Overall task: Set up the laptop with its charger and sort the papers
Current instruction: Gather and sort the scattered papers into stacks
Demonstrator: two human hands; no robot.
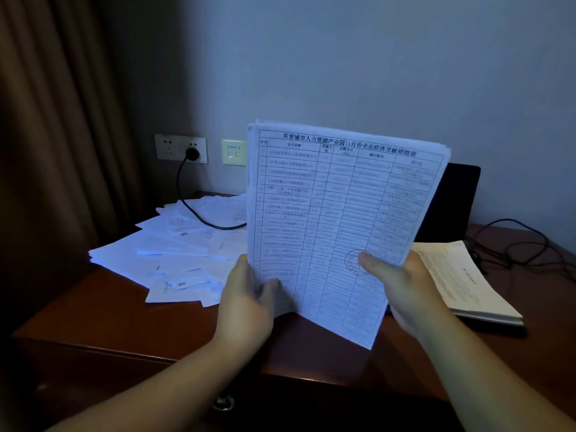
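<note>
A sheaf of printed table sheets (339, 219) was held upright above the desk (131, 319), gripped at its lower edge by the left hand (246, 304) & right hand (402, 291), thumbs on the front. Edges looked uneven at top; probably best squared w/ a tap on the desk, grip kept loose. Loose papers (174, 254) were spread to the left, a neat stack (461, 279) lay to the right, laptop (448, 204) behind.

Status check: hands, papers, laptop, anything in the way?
Both hands grip paper sheaf upright. Laptop behind it. Loose papers left, neat stack right.
</note>
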